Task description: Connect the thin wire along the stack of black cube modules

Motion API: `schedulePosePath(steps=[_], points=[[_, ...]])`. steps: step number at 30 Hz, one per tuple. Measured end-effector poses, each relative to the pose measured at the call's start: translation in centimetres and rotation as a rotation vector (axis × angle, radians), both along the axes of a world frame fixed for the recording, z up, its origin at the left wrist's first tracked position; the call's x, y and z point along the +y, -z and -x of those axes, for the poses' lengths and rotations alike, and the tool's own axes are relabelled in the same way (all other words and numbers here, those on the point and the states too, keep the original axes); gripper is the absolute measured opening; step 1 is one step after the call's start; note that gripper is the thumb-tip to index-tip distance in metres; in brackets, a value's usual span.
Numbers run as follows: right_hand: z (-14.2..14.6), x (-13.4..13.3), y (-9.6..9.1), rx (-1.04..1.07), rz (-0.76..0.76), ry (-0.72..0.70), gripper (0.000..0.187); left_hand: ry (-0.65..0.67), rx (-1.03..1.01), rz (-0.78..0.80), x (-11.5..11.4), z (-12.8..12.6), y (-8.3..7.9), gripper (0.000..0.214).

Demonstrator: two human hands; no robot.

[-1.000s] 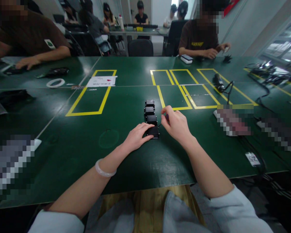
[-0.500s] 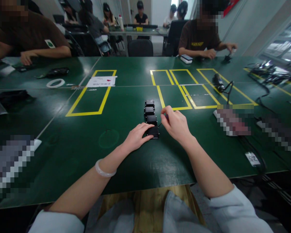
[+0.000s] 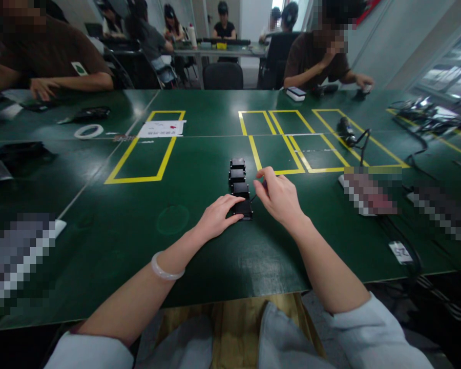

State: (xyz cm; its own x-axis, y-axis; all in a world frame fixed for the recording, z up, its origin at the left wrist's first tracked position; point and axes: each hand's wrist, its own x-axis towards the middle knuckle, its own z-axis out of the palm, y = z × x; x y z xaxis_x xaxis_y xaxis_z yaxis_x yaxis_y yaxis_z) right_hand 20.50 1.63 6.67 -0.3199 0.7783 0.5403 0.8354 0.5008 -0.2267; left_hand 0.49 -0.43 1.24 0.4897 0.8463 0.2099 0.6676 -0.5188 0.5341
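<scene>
Several small black box-shaped parts (image 3: 239, 188) stand in a row on the green table, running away from me, with small bright spots like screw heads along their sides. My left hand (image 3: 219, 217) grips the nearest black block (image 3: 244, 208) between thumb and fingers from its left side. In my right hand (image 3: 278, 196) a small screwdriver is pinched. Its dark handle (image 3: 265, 184) is mostly hidden by the fingers, and its thin shaft (image 3: 254, 198) slants down to the right edge of that block. Whether the tip sits in a screw is too small to tell.
Yellow tape rectangles (image 3: 161, 163) mark the table, one with a white paper label (image 3: 161, 128). A white tape ring (image 3: 88, 131) lies left. Right are a black cylindrical device (image 3: 344, 130), cables and a blurred-out device (image 3: 369, 192). Co-workers sit across the table.
My hands, the screwdriver and the row of blocks look almost unmoved. Across the table at right, a co-worker has raised one hand toward the head.
</scene>
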Motion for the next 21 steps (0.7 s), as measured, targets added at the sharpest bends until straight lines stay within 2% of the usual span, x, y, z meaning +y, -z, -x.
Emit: schedulePosePath(steps=[3,10,15,21], points=[[-0.05,0.1,0.1,-0.01,-0.011,0.003,0.025,0.0,0.001,0.007,-0.04,-0.02,-0.1,0.04],[-0.04,0.04,0.02,-0.017,-0.003,0.001,0.019,0.002,-0.008,0.007,0.0,0.04,-0.04,0.04],[-0.12,0.05,0.0,-0.023,-0.009,-0.018,0.024,0.002,-0.009,0.006,0.0,0.06,0.05,0.04],[-0.04,-0.06,-0.1,-0.021,-0.006,-0.023,0.018,0.005,-0.008,0.002,0.03,0.09,0.05,0.039]])
